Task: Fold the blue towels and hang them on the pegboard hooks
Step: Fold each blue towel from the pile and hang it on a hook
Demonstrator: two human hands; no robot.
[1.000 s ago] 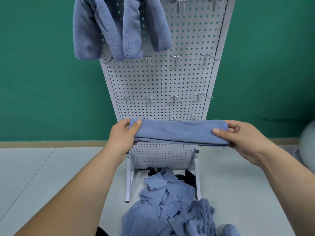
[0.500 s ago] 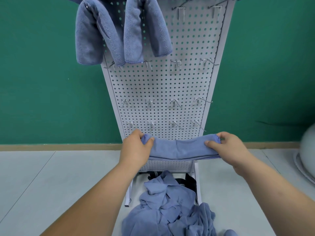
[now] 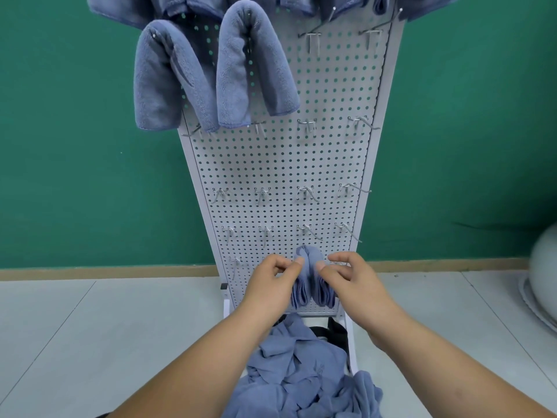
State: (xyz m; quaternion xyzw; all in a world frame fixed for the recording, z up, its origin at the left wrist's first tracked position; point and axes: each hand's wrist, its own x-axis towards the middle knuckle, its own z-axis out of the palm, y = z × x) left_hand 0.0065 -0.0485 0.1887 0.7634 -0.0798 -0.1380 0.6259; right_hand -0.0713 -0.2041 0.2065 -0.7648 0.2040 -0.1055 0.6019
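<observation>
The head view looks at a white pegboard standing on a pale floor against a green wall. Near the pegboard's bottom edge, a little right of its middle, a folded blue towel is draped with its fold on top and its two halves hanging side by side; the hook under it is hidden. The left hand is at the towel's left half, thumb tip pressed on the cloth and fingers curled in beside it. The right hand meets the right half the same way, thumb on the cloth, fingers bent narrow above. Rows of bare hooks cross the pegboard above the hands. Towards the top left corner two hung towels droop over hooks, and more blue cloth lines the top edge. A loose pile of blue towels lies on the floor at the pegboard's foot, between the forearms.
</observation>
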